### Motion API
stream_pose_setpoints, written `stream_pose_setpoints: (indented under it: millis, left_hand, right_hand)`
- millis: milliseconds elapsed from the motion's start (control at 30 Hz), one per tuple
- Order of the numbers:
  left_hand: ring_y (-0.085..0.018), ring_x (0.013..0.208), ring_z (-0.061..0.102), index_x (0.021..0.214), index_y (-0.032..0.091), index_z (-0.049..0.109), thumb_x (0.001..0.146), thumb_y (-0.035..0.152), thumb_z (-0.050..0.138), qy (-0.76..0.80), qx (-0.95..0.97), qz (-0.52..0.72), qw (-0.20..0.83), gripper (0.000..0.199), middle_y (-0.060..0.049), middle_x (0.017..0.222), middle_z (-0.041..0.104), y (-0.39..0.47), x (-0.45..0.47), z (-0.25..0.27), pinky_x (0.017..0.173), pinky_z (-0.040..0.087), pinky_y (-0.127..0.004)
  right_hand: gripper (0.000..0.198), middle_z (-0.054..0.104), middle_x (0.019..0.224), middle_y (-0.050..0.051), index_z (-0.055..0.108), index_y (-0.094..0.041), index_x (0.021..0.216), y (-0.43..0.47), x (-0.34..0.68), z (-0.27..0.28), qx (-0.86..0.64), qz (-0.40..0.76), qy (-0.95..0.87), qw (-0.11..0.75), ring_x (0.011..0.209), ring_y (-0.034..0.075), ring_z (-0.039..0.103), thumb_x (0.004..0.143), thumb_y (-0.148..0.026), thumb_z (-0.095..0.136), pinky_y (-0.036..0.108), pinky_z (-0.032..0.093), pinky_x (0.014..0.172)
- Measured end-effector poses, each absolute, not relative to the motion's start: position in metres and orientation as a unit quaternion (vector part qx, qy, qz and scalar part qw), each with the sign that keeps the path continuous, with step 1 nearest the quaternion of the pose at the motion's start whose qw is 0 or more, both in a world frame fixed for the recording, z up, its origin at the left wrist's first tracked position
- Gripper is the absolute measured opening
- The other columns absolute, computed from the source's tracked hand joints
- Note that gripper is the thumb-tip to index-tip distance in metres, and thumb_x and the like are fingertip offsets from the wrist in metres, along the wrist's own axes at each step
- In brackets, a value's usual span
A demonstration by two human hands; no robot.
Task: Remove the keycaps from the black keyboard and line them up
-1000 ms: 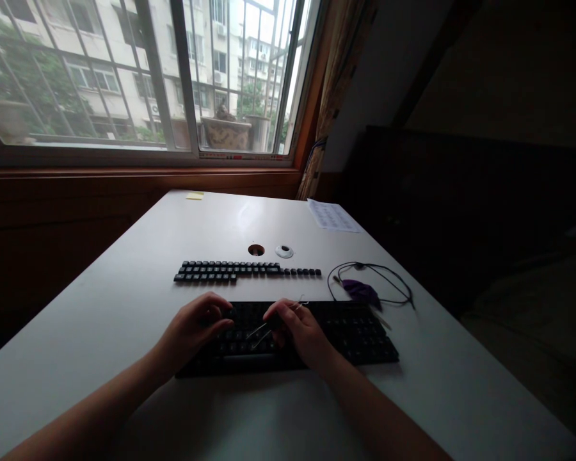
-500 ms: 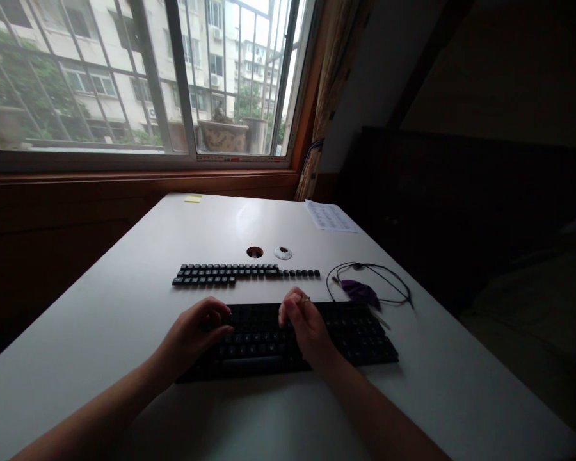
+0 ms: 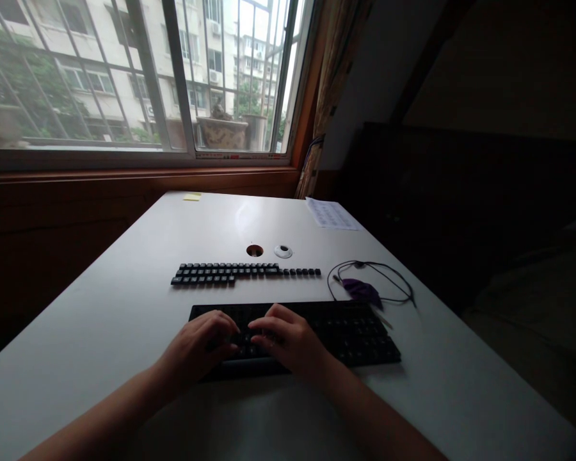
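While your left hand [image 3: 198, 342] and right hand [image 3: 290, 339] curled over the black keyboard [image 3: 358, 334] on the worktop [image 3: 100, 307], partly hiding it, whether either pinched anything was too dark to tell.

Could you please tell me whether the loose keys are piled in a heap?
No, the loose keys are lined up in rows on the table, beyond the keyboard.

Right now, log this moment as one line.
left hand: over keyboard | right hand: over keyboard, beside left hand | grips: unclear | keycaps: lined up beyond keyboard
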State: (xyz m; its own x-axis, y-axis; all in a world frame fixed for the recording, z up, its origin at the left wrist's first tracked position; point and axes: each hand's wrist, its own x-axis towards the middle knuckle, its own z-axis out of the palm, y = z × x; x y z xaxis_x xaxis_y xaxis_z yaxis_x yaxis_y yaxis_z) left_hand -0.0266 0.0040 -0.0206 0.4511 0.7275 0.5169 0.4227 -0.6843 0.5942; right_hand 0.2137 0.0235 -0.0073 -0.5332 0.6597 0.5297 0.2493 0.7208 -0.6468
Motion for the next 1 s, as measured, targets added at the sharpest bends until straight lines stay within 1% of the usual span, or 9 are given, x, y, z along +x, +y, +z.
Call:
stream_pose_setpoints:
  millis: [133, 367, 533, 733, 867, 1000]
  left_hand:
    - [-0.014, 0.077, 0.062, 0.078, 0.019, 0.05, 0.09, 0.021, 0.062, 0.332, 0.851, 0.368, 0.173, 0.017, -0.005, 0.09, 0.066, 0.0031, -0.0252, -0.0182, 0.066, 0.05, -0.023]
    - [-0.014, 0.074, 0.062, 0.076, 0.019, 0.053, 0.09, 0.021, 0.061, 0.324, 0.859, 0.37, 0.141, 0.017, -0.005, 0.087, 0.067, 0.0038, -0.024, -0.0174, 0.064, 0.049, -0.023]
    - [-0.014, 0.075, 0.062, 0.077, 0.019, 0.054, 0.09, 0.02, 0.061, 0.326, 0.867, 0.354, 0.127, 0.015, -0.005, 0.088, 0.067, 0.003, -0.0237, -0.0187, 0.066, 0.049, -0.024]
    - [-0.014, 0.076, 0.062, 0.078, 0.02, 0.055, 0.091, 0.021, 0.059, 0.323, 0.873, 0.347, 0.116, 0.014, -0.005, 0.089, 0.067, 0.0032, -0.0244, -0.0203, 0.067, 0.049, -0.025]
    - [-0.015, 0.077, 0.061, 0.079, 0.02, 0.054, 0.091, 0.019, 0.058, 0.313, 0.879, 0.34, 0.119, 0.013, -0.005, 0.089, 0.067, 0.0034, -0.0251, -0.0201, 0.068, 0.048, -0.026]
    - [-0.016, 0.081, 0.062, 0.085, 0.02, 0.056, 0.09, 0.018, 0.06, 0.307, 0.88, 0.338, 0.134, 0.006, -0.006, 0.093, 0.067, 0.0027, -0.0252, -0.0185, 0.071, 0.049, -0.028]
  right_hand:
    - [0.025, 0.059, 0.084, 0.004, 0.071, -0.023, 0.109, 0.0236, 0.2134, -0.0093, -0.26, 0.258, -0.848, 0.382, 0.073, 0.015, 0.058, 0.088, -0.035, 0.067, 0.027, 0.05, 0.064]
    - [0.022, 0.06, 0.082, 0.004, 0.071, -0.022, 0.106, 0.023, 0.2126, -0.0087, -0.261, 0.244, -0.86, 0.364, 0.069, 0.014, 0.057, 0.087, -0.032, 0.068, 0.027, 0.048, 0.062]
    - [0.02, 0.059, 0.081, 0.004, 0.071, -0.021, 0.103, 0.0212, 0.2116, -0.0066, -0.265, 0.227, -0.863, 0.366, 0.068, 0.014, 0.056, 0.087, -0.032, 0.068, 0.026, 0.047, 0.06]
    - [0.019, 0.06, 0.081, 0.004, 0.07, -0.022, 0.104, 0.0197, 0.2111, -0.0066, -0.265, 0.204, -0.87, 0.363, 0.067, 0.014, 0.055, 0.088, -0.032, 0.065, 0.027, 0.046, 0.059]
    - [0.017, 0.06, 0.082, 0.004, 0.07, -0.022, 0.101, 0.0187, 0.2102, -0.0076, -0.269, 0.198, -0.874, 0.354, 0.069, 0.015, 0.056, 0.086, -0.029, 0.067, 0.028, 0.046, 0.061]
    - [0.017, 0.06, 0.083, 0.004, 0.069, -0.021, 0.1, 0.0185, 0.2113, -0.0063, -0.271, 0.197, -0.874, 0.353, 0.07, 0.015, 0.057, 0.083, -0.026, 0.068, 0.028, 0.047, 0.062]
